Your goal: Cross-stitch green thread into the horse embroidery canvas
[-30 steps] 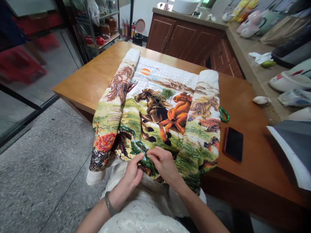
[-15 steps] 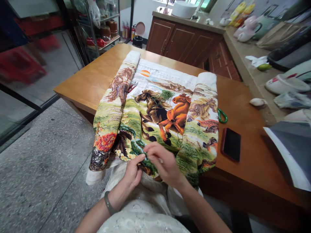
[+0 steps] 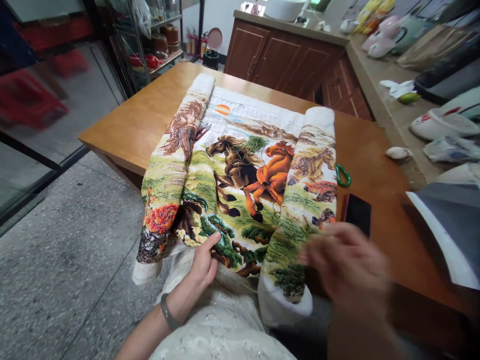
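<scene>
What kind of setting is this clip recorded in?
Probably a small shop or home workroom with a kitchen corner: a wooden table carrying a horse embroidery, brown cabinets under a cluttered counter, and glass shelving.

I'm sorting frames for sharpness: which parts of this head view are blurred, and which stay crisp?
Head view: the right hand is smeared by motion blur, its fingers indistinct; the left hand gripping the embroidered cloth is sharp, as are the stitched horses; the red items behind the glass at the left look soft; edges bow from wide-angle distortion.

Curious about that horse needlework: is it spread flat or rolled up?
Partly rolled: the horse embroidery lies flat only in the middle, both side edges rolled inward on the table.
</scene>
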Demonstrator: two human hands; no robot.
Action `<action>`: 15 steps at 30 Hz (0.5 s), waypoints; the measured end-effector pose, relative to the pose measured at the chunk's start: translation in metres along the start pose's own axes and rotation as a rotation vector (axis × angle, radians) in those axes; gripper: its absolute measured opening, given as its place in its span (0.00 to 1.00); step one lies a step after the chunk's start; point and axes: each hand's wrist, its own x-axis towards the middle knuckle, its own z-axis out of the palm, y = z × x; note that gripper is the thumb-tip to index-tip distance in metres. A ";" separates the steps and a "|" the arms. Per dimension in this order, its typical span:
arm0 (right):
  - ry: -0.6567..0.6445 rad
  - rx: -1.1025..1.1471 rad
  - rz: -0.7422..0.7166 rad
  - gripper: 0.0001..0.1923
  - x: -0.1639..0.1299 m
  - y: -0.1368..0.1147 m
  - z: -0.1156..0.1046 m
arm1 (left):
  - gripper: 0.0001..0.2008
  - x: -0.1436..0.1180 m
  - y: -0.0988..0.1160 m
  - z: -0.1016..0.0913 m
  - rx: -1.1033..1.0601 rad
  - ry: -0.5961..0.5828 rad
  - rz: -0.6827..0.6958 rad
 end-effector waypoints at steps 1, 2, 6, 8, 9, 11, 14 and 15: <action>-0.038 0.035 0.021 0.18 0.001 0.000 0.003 | 0.32 0.000 0.000 0.000 -0.004 0.013 0.006; -0.095 0.073 0.038 0.17 0.002 0.000 0.008 | 0.30 0.000 0.001 0.000 -0.005 0.024 0.009; -0.254 0.059 -0.006 0.14 0.008 -0.001 0.047 | 0.16 0.001 0.000 -0.001 0.021 0.038 -0.006; -0.250 0.005 -0.060 0.17 0.010 0.000 0.060 | 0.11 0.001 -0.001 -0.001 0.040 0.037 -0.018; -0.252 -0.013 -0.074 0.17 0.010 0.002 0.063 | 0.10 0.001 -0.002 -0.001 0.048 0.036 -0.019; -0.261 -0.036 -0.091 0.17 0.010 0.004 0.063 | 0.09 0.001 -0.002 0.000 0.057 0.032 -0.010; -0.263 -0.061 -0.108 0.17 0.009 0.006 0.059 | 0.10 0.000 -0.002 0.001 0.070 0.033 -0.007; -0.265 -0.068 -0.112 0.18 0.009 0.006 0.059 | 0.10 0.000 -0.002 0.001 0.075 0.037 -0.010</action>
